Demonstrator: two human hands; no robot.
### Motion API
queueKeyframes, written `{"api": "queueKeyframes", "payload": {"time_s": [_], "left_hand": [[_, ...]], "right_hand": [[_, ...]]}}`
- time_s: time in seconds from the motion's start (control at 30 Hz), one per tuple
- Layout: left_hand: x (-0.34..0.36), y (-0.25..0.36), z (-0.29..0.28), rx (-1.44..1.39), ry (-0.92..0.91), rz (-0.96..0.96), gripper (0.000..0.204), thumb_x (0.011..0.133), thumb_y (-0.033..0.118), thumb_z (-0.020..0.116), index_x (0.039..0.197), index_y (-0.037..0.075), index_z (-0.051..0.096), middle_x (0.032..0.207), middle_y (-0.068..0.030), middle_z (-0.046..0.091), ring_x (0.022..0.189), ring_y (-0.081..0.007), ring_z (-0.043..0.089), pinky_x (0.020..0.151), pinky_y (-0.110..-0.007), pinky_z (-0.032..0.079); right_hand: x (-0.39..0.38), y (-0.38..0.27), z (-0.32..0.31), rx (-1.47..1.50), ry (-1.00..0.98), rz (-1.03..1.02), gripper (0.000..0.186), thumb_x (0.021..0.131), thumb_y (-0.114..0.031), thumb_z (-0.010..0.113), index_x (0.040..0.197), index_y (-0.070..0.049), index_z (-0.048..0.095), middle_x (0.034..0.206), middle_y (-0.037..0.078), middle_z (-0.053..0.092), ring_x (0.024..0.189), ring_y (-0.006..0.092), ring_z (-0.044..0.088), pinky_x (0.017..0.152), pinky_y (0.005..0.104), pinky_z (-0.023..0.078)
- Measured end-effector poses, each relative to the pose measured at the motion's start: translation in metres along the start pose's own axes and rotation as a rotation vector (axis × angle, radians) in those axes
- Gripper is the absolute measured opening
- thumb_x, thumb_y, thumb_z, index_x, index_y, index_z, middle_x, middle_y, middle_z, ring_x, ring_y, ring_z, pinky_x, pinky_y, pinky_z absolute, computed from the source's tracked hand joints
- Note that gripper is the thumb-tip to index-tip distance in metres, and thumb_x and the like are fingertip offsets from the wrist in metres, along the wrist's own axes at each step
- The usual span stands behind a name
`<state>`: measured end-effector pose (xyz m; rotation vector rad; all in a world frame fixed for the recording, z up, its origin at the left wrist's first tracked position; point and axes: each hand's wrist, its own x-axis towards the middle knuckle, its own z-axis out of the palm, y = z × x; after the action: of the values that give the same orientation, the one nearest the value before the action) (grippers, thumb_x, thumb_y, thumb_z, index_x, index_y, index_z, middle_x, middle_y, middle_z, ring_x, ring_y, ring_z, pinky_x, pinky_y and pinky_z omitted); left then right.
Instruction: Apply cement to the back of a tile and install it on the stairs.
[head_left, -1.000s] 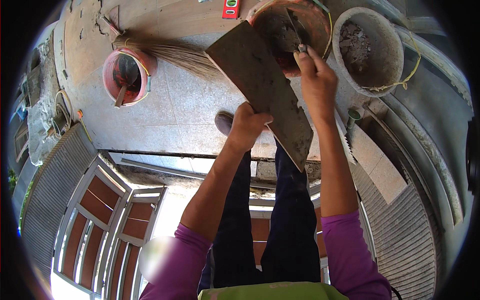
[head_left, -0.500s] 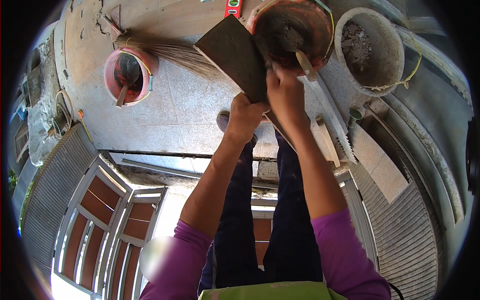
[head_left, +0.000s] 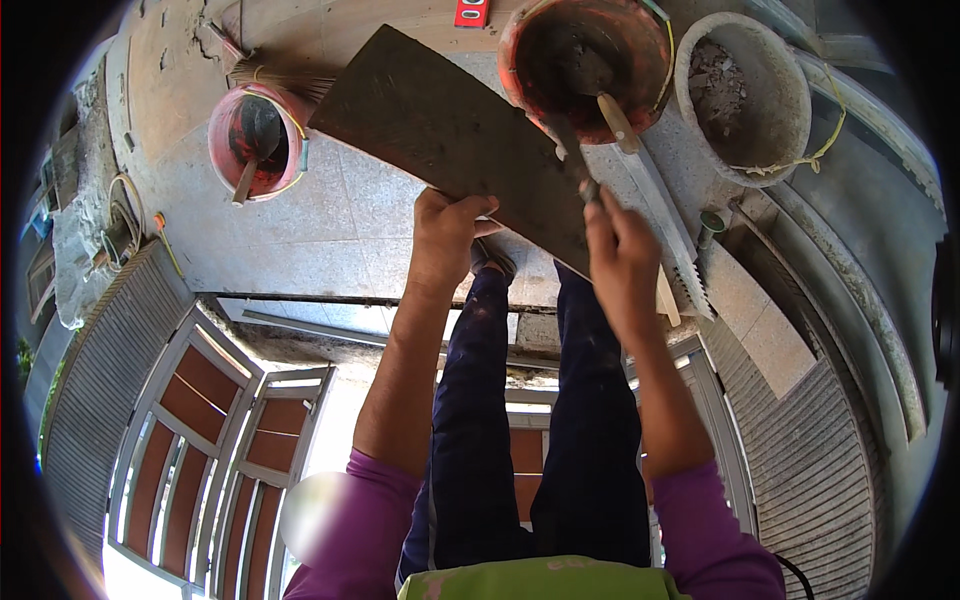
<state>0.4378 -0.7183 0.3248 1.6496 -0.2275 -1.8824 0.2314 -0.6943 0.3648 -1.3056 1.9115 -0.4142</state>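
My left hand (head_left: 452,230) grips the lower edge of a long, thin rectangular slab (head_left: 440,125), its thumb on the dark face. The slab has a pale edge and slants down to the right; I cannot tell whether it is a tile or a board. In my closed right hand (head_left: 622,245) is a trowel (head_left: 570,150), its narrow-looking dark blade beside the slab's right end. Just beyond the hands stands a reddish bucket (head_left: 515,65) of dark wet mix, with a second trowel (head_left: 615,122) in it, its wooden handle sticking out.
At left a smaller pink bucket (head_left: 220,135) holds another trowel (head_left: 250,165); a straw broom (head_left: 285,82) lies behind. A grey tub (head_left: 795,130) with rubble stands at right, near a saw (head_left: 670,225) and a cut tile (head_left: 760,325). A red level (head_left: 471,12) lies at the far edge.
The slab has swung flatter, its far end moving left. My left hand has shifted left; my right hand, with the trowel, has moved right and nearer, away from the bucket's rim.
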Motion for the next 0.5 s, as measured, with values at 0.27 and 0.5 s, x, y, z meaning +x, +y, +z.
{"api": "queueKeyframes", "payload": {"time_s": [0.27, 0.5], "left_hand": [[-0.005, 0.011, -0.004, -0.016, 0.022, 0.050, 0.022, 0.083, 0.002, 0.063, 0.102, -0.008, 0.066, 0.098, -0.0144, 0.070, 0.086, -0.0229, 0.071, 0.073, -0.035, 0.064], [-0.008, 0.017, -0.009, -0.034, 0.081, 0.088, 0.023, 0.082, 0.000, 0.062, 0.104, -0.006, 0.065, 0.098, -0.0130, 0.071, 0.086, -0.0228, 0.071, 0.073, -0.034, 0.063]], "right_hand": [[0.068, -0.026, 0.041, -0.120, -0.254, 0.135, 0.025, 0.097, -0.023, 0.058, 0.105, -0.001, 0.068, 0.081, 0.021, 0.064, 0.077, 0.0401, 0.066, 0.062, 0.0477, 0.049], [0.024, -0.028, 0.001, -0.037, -0.057, 0.005, 0.028, 0.098, -0.019, 0.058, 0.116, 0.001, 0.066, 0.087, 0.020, 0.066, 0.079, 0.0342, 0.067, 0.070, 0.0439, 0.051]]}}
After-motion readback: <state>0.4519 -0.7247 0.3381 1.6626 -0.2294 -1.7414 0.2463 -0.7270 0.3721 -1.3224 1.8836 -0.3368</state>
